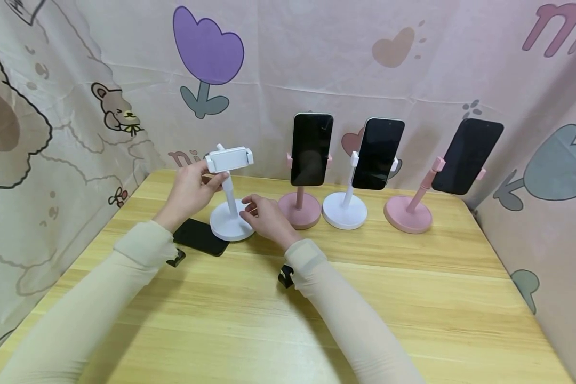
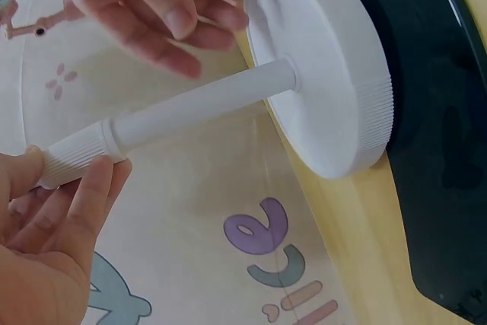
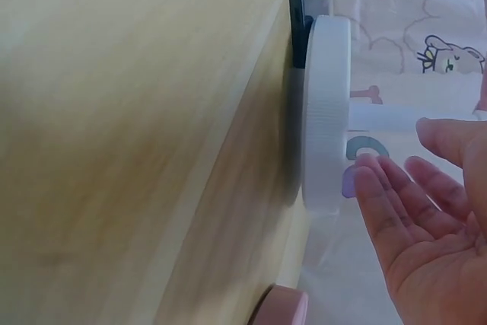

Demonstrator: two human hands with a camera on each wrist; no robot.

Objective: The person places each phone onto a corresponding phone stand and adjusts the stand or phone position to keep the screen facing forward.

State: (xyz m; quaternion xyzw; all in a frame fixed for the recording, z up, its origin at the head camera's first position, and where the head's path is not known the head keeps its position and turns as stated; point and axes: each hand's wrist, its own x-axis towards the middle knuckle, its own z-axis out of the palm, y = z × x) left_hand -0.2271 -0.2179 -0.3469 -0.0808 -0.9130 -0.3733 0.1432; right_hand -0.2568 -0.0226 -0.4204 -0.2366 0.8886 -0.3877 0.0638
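A white phone stand (image 1: 230,194) with a vacant clamp head (image 1: 229,160) is at the left of the table. My left hand (image 1: 190,188) grips it just under the clamp, at the ribbed collar (image 2: 76,154) of the pole. Beside the lower pole and above the round base (image 3: 326,112) is my right hand (image 1: 269,217), fingers loosely bent and holding nothing. A black phone (image 1: 197,236) lies flat on the table next to the base, which overlaps its edge in the left wrist view. Whether the base rests on that phone I cannot tell.
To the right along the back stand a pink stand (image 1: 300,210), a white stand (image 1: 344,210) and another pink stand (image 1: 408,214), each clamping a dark phone. The wooden table (image 1: 389,304) meets a patterned cloth (image 1: 288,53) at the back and sides.
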